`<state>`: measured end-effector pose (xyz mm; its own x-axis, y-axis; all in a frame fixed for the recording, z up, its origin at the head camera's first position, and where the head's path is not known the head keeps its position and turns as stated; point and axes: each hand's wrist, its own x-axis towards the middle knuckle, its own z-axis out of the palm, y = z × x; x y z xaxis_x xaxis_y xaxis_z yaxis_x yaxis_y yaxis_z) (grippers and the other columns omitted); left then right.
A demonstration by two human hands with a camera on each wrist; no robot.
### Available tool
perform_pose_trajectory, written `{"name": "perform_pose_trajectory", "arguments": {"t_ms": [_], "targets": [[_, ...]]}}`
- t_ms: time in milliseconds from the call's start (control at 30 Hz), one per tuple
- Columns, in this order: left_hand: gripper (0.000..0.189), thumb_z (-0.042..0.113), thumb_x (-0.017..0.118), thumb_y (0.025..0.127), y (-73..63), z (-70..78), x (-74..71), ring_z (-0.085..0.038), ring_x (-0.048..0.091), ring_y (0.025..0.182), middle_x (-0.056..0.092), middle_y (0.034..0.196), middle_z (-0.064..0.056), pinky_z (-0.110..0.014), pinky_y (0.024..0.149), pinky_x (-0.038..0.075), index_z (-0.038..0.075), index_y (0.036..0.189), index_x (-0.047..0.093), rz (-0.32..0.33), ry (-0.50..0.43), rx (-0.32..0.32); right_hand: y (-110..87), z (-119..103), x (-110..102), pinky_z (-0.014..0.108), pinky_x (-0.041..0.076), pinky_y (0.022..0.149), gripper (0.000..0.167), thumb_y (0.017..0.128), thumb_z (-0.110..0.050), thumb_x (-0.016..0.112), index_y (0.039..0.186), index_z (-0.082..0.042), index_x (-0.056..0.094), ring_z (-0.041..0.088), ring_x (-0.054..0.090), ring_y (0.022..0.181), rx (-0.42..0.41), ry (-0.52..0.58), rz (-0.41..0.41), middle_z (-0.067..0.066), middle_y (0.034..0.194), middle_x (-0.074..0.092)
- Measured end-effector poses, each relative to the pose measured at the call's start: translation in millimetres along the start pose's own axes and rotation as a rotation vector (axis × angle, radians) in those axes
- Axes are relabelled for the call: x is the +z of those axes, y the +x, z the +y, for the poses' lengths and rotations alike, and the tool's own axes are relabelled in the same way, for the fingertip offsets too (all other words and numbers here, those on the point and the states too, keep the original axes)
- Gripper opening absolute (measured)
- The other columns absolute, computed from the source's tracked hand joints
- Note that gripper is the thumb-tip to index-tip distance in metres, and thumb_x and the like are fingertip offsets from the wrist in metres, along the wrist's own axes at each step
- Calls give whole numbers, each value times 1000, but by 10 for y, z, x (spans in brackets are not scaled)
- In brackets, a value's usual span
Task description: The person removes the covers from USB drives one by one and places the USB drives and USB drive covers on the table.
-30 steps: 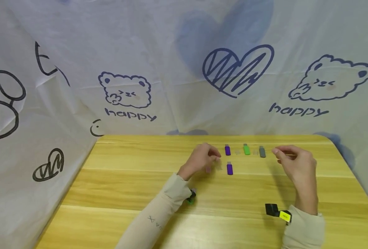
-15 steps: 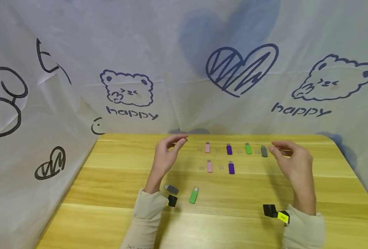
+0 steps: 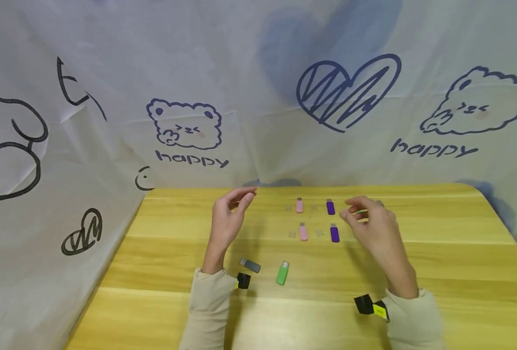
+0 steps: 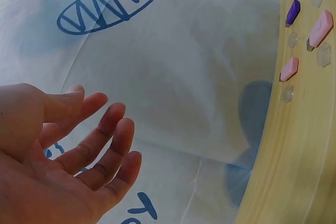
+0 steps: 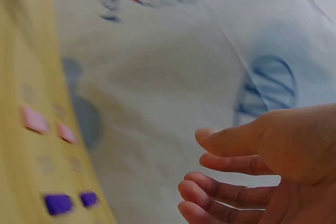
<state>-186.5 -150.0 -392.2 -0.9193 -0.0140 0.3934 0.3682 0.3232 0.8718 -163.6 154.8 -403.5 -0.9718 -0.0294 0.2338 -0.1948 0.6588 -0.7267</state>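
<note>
My left hand [image 3: 230, 214] hovers over the left back of the table, its fingers loosely bent and holding nothing. Below its wrist lie a grey USB stick [image 3: 250, 265] and a green USB stick [image 3: 282, 273]. My right hand [image 3: 374, 228], also holding nothing, hangs above the right end of the back row. It hides most of another green stick and a second grey stick [image 3: 379, 203]. In that row are a pink stick [image 3: 300, 205] and a purple stick [image 3: 330, 206]. In front of them lie another pink stick [image 3: 303, 232] and another purple stick [image 3: 335, 233].
Small clear pieces, such as one clear piece [image 3: 292, 234] and another clear piece [image 3: 319, 233], lie between the sticks. The wooden table [image 3: 162, 243] meets a white cloth [image 3: 249, 97] with drawings at its back and left side.
My left hand has drawn away to the left from the front row, uncovering the pink sticks and the loose grey and green ones. My right hand has shifted left, over the back row's green stick.
</note>
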Motion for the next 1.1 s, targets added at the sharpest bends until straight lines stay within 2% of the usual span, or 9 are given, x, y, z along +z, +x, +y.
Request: {"name": "perform_pose_trajectory", "arguments": {"t_ms": [133,333,500,633,900,1000,1100], "targets": [[21,2,60,103,-23,154,-58,-43,68,103,72,111,-26,-50,93,55,-10,115,72,5,12,-13,-50,-123,279,46,59,73,32,97,-16,75,122,2,67,33,69,89,-75,-40,-89,17,103,68],[22,2,59,104,-20,163,-80,-42,67,101,72,111,-26,-49,93,55,-12,115,70,13,14,-22,-175,-225,646,39,57,70,31,92,-18,80,118,-5,70,27,66,87,-196,-147,-202,11,105,66],[21,2,59,104,-16,171,-91,-42,67,101,71,111,-28,-54,93,53,-12,115,71,18,-4,-22,-302,-302,861,30,52,65,31,90,-21,82,115,-6,71,15,58,77,-272,-212,-288,10,109,65],[21,1,59,103,-22,194,-101,-44,67,100,71,110,-29,-58,93,52,-11,114,71,24,-19,-20,-395,-349,1009,29,50,60,34,89,-23,83,113,-3,70,12,53,69,-251,-214,-340,10,102,65],[21,2,59,103,-21,208,-124,-44,67,101,71,110,-28,-56,93,53,-11,114,71,21,-14,-19,-520,-406,1271,28,46,49,43,85,-34,86,104,1,67,15,50,59,-181,-299,-363,9,83,59],[21,2,59,103,-21,209,-137,-45,67,102,71,110,-29,-55,93,53,-12,114,71,20,-17,-19,-546,-440,1347,29,48,49,51,83,-38,86,107,4,67,18,52,59,-159,-336,-366,14,85,61],[21,2,59,103,-21,215,-147,-44,67,102,71,110,-28,-56,93,53,-11,114,72,22,-19,-18,-571,-472,1404,32,53,52,58,83,-36,87,114,8,66,23,58,63,-160,-361,-355,22,94,64]]}}
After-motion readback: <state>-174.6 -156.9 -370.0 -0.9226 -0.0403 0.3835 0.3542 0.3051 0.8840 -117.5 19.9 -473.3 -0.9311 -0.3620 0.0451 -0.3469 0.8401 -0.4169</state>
